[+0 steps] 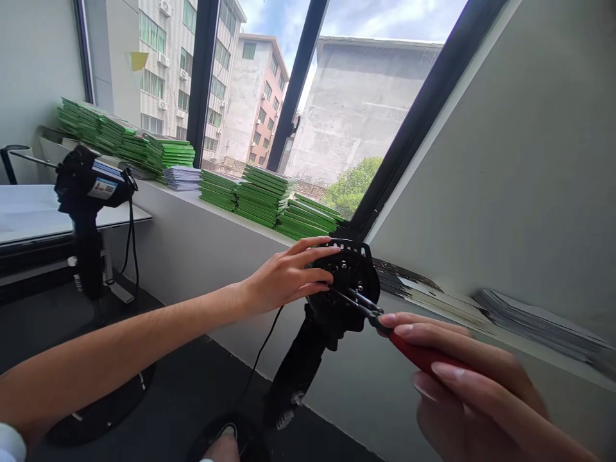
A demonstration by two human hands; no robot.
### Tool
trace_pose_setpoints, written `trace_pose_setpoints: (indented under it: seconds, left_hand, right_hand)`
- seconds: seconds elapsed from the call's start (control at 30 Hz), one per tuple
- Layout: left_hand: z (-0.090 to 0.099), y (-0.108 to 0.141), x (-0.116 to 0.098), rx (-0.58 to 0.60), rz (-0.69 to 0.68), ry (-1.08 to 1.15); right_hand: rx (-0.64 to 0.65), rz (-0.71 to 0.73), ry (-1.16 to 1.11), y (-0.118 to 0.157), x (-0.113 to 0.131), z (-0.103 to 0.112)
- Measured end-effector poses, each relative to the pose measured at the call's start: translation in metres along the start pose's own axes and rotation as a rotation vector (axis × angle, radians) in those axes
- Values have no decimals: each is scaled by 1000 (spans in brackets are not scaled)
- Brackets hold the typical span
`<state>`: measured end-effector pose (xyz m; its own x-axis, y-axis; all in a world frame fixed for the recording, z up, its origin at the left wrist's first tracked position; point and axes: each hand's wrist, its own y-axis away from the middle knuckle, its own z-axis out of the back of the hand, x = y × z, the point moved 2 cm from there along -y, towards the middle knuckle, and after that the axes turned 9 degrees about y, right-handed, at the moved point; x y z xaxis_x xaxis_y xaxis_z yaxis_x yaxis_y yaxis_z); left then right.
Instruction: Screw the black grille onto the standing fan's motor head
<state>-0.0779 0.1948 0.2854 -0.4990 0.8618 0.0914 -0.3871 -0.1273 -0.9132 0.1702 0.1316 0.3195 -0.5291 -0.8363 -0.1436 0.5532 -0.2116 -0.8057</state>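
A black fan motor head (344,276) with a slotted bracket at its top stands on a thick black post (293,366). My left hand (293,273) comes in from the left and grips its left side and upper edge, fingers laid over the front. In my right hand (476,378) is a screwdriver (418,350) with a red handle, pinched between thumb and fingers. Its thin shaft points at the motor's front, close to my left fingertips; where the tip sits is hard to see. A metal shaft (368,300) juts from the motor beside it.
Stacks of green-edged books (262,196) line the windowsill, with more papers (539,321) on the ledge at right. A second black motor unit (94,186) stands at left beside a white table (29,208). A cable (262,350) hangs behind the post. My foot (226,443) is below.
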Motion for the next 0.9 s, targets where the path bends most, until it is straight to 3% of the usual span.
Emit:
trace_pose_setpoints:
  seconds: [0.17, 0.37, 0.53, 0.6, 0.67, 0.8, 0.9]
  left_hand:
    - [-1, 1, 1, -4, 9, -9]
    - [-4, 6, 8, -4, 30, -10]
    - [-6, 8, 8, -12, 25, -1]
    - [-5, 8, 8, -25, 14, -7]
    - [-4, 9, 7, -25, 9, -18]
    - [-3, 10, 4, 4, 31, -38]
    - [-2, 12, -1, 38, 64, -43]
  right_hand:
    - [-63, 126, -26, -14, 6, -1]
    - [12, 182, 574, -38, 17, 7]
    - [70, 232, 709, -57, 32, 18]
    - [93, 192, 871, -65, 35, 20]
    - [196, 109, 959, -73, 36, 22]
    - [465, 13, 710, -84, 39, 24]
    - [538, 62, 473, -84, 44, 27]
